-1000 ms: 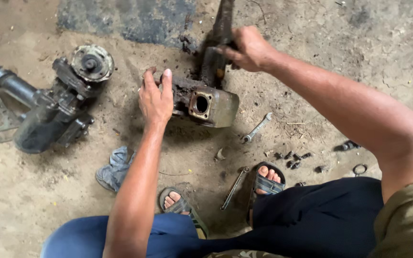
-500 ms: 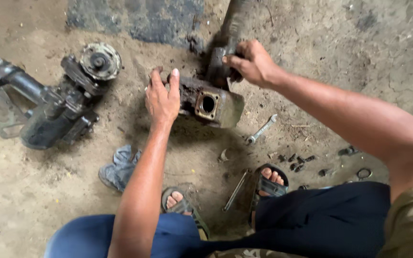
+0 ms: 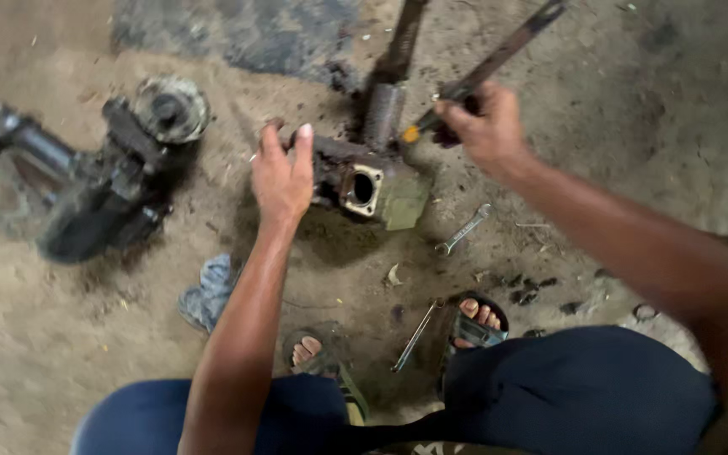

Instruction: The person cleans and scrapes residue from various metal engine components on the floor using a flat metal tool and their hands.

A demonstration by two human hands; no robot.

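Observation:
A greasy metal housing (image 3: pixel 372 187) with a round port and an upright shaft lies on the dirt floor in front of me. My left hand (image 3: pixel 282 174) rests flat on its left end, fingers spread. My right hand (image 3: pixel 480 128) is closed around a long dark metal bar (image 3: pixel 499 57) with a yellow mark near the grip. The bar slants up to the right, its lower end close to the housing's shaft.
A large dark engine part (image 3: pixel 94 185) with a round pulley sits at the left. A wrench (image 3: pixel 463 230) lies right of the housing, a thin rod (image 3: pixel 415 335) between my sandalled feet, a rag (image 3: pixel 208 291) at the left knee, small bolts (image 3: pixel 528 288) on the right.
My right hand has come off the top of the shaft and now grips the long bar, raised to the right. My left hand stays on the housing.

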